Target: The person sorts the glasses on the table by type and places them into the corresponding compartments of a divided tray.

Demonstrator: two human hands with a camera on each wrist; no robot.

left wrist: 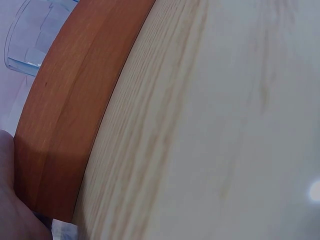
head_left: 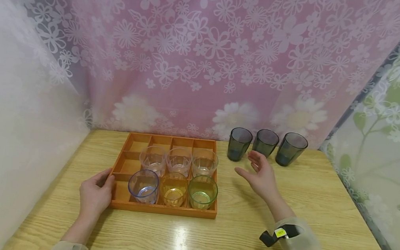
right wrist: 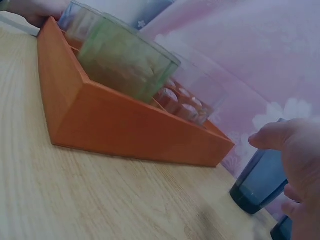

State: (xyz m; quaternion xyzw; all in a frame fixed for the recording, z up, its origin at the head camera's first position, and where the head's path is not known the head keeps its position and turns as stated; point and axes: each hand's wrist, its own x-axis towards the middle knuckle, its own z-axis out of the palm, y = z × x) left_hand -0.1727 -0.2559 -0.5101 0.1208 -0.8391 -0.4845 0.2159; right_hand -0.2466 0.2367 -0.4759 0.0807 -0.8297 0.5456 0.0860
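Head view: three dark cups (head_left: pixel 239 144) are standing upright in a row at the far side of the worktop (head_left: pixel 240 239), to the right of the tray (head_left: pixel 164 209). The right hand (head_left: pixel 262 182), much the nearer one, is hovering by them, thumb and fingers spread apart and holding nothing. The middle cup is showing partly behind its fingertips; whether they are touching cannot be told. The left cup is standing ahead and slightly left, the right one ahead and right. Well apart, the left hand (head_left: pixel 95 193) is gripping the tray's left side. Clear and coloured glasses (head_left: pixel 202 192) are sitting in the tray.
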